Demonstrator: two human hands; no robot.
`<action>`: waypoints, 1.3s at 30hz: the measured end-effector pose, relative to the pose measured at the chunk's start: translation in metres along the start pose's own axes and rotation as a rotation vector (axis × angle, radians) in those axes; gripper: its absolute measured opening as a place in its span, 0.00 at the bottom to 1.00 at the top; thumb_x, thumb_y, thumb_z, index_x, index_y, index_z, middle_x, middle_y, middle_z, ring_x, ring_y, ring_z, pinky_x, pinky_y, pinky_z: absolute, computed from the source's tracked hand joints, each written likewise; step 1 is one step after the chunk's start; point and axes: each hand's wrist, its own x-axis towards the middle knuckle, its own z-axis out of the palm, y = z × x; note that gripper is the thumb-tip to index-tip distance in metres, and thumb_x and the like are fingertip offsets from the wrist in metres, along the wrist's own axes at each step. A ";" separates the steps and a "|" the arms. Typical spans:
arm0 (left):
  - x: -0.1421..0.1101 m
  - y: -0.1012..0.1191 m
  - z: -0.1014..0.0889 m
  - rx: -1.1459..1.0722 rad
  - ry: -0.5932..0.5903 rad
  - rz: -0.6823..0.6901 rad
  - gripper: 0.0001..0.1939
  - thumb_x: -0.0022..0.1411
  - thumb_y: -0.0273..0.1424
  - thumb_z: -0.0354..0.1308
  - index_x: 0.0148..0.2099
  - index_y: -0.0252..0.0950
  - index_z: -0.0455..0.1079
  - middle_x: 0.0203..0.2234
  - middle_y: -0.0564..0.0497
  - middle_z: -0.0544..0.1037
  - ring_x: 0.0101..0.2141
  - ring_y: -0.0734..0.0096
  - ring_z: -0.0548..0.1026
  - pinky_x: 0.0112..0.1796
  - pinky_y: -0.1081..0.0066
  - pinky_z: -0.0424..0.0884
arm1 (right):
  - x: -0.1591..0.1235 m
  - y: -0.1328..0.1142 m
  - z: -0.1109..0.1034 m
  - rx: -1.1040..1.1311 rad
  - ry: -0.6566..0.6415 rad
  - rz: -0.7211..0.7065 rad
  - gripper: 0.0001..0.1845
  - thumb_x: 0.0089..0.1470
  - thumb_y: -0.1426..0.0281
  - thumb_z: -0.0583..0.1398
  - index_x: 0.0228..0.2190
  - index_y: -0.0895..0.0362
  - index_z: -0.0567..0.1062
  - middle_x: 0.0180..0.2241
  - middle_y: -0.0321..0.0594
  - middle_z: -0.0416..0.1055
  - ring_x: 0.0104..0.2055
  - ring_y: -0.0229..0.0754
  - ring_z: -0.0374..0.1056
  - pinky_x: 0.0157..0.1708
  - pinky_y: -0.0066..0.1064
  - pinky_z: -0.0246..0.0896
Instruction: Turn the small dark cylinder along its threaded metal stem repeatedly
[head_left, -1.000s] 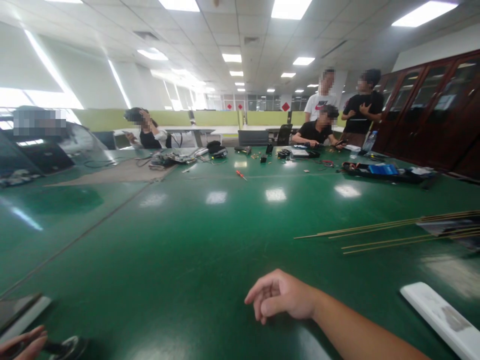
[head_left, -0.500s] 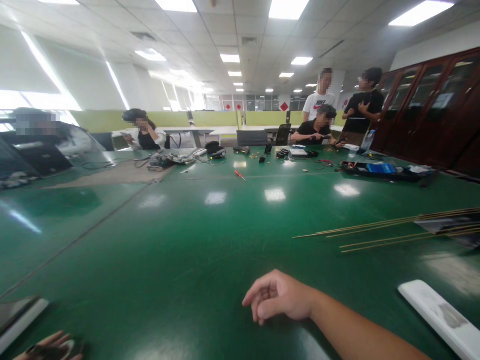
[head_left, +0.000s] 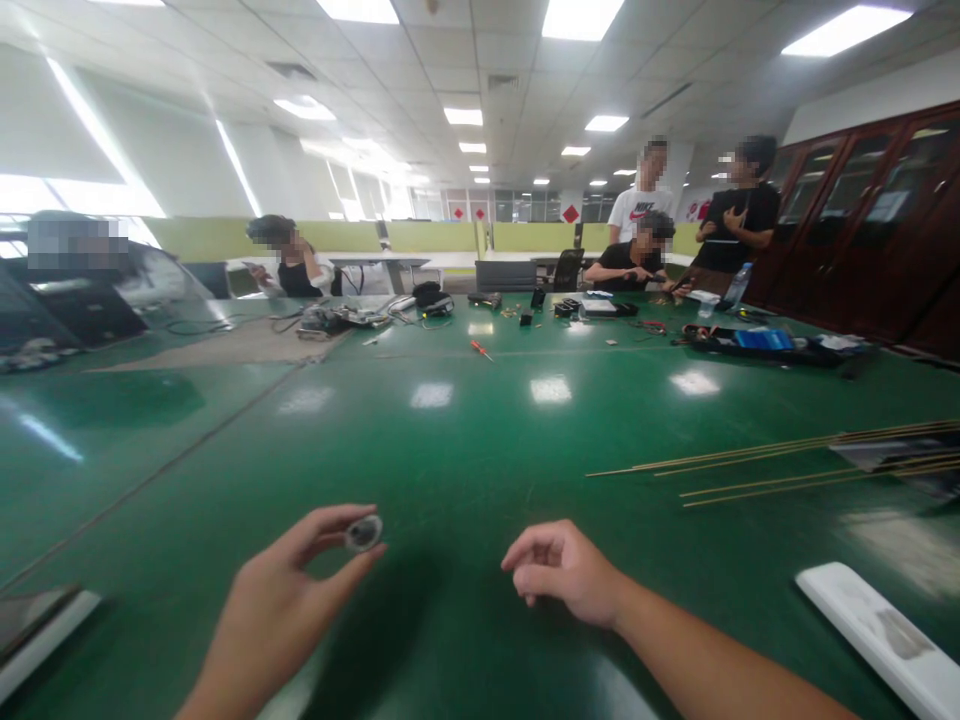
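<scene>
My left hand is raised over the green table, pinching a small round object between thumb and fingertips. The object has a pale, clear-looking rim and a dark grey middle; its exact kind does not show. To the right, my right hand hovers above the table with loosely bent fingers and the thumb a little apart from them. Nothing is visible in it. A gap of bare tabletop lies between the two hands.
Thin brass-coloured rods lie at the right, beyond a long white case. A red screwdriver lies farther off. A black tray holds a blue item. Several people sit or stand past the table's far edge.
My left hand has come up from the lower left corner toward the middle, carrying the round object. My right hand has shifted slightly up and to the right.
</scene>
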 end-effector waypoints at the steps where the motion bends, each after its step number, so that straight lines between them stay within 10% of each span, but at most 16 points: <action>1: 0.007 0.014 0.012 -0.048 -0.054 0.022 0.18 0.56 0.42 0.67 0.47 0.41 0.75 0.37 0.52 0.83 0.35 0.63 0.82 0.37 0.69 0.78 | 0.000 -0.001 -0.001 -0.047 0.057 -0.044 0.18 0.45 0.61 0.71 0.34 0.61 0.78 0.25 0.35 0.71 0.25 0.34 0.65 0.28 0.27 0.60; 5: 0.019 0.059 0.058 -0.254 -0.238 0.150 0.13 0.62 0.36 0.62 0.50 0.40 0.73 0.42 0.49 0.80 0.40 0.64 0.79 0.43 0.66 0.77 | -0.002 -0.009 0.001 -0.291 0.216 -0.165 0.15 0.47 0.71 0.68 0.40 0.59 0.76 0.31 0.36 0.72 0.29 0.36 0.65 0.33 0.30 0.62; 10: 0.004 0.060 0.086 -0.335 -0.360 0.252 0.14 0.67 0.32 0.57 0.54 0.43 0.70 0.45 0.48 0.78 0.44 0.66 0.77 0.47 0.68 0.75 | -0.005 -0.013 0.008 -0.442 0.235 -0.167 0.26 0.44 0.78 0.66 0.47 0.56 0.71 0.35 0.35 0.71 0.30 0.36 0.67 0.34 0.30 0.63; 18: -0.006 0.035 0.090 -0.232 -0.229 0.259 0.18 0.59 0.31 0.65 0.52 0.42 0.71 0.42 0.50 0.80 0.42 0.64 0.80 0.46 0.68 0.76 | -0.005 -0.007 0.009 -0.472 0.278 -0.168 0.30 0.42 0.79 0.67 0.48 0.53 0.71 0.37 0.35 0.71 0.33 0.36 0.67 0.36 0.30 0.63; 39: -0.010 0.045 0.093 -0.330 -0.326 0.342 0.10 0.62 0.28 0.61 0.46 0.39 0.73 0.38 0.47 0.80 0.38 0.66 0.79 0.41 0.70 0.76 | -0.009 -0.019 0.012 -0.626 0.278 -0.240 0.10 0.45 0.75 0.66 0.34 0.56 0.78 0.31 0.36 0.74 0.34 0.40 0.70 0.35 0.29 0.62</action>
